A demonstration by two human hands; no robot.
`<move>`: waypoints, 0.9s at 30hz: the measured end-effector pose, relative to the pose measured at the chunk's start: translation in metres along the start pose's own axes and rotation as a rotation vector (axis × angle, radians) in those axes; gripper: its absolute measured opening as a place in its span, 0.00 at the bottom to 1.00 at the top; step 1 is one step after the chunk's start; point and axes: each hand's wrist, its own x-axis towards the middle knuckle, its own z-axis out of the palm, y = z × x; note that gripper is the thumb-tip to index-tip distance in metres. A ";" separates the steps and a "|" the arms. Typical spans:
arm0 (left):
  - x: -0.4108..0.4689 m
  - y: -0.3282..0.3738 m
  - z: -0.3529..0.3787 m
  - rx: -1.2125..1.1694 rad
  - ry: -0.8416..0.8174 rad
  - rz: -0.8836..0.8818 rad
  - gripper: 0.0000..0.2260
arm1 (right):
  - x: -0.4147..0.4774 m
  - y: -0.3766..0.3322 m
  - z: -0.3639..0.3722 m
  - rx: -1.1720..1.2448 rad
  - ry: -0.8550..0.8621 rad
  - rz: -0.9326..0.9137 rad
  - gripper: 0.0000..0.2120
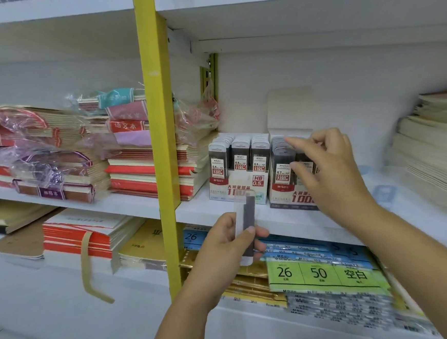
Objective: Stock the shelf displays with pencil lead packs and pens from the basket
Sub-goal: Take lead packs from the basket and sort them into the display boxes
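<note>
Below, left hand (230, 238) pinches upright lead pack (247, 215); right hand (331, 166) raised, thumb-forefinger gripping boxed pack (283, 158).

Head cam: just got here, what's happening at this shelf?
A person is stocking pencil lead. The left grip holds one lead pack upright in front of the shelf edge, just below the 0.5 display box. The right grip reaches into the 0.7 display box beside it, index finger and thumb pinching the front packs there. The held pack is not in a box yet. No basket or pens are in view.
</note>
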 end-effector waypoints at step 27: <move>-0.025 0.005 0.014 -0.264 0.198 -0.071 0.10 | -0.103 -0.009 -0.007 0.908 -0.418 0.510 0.24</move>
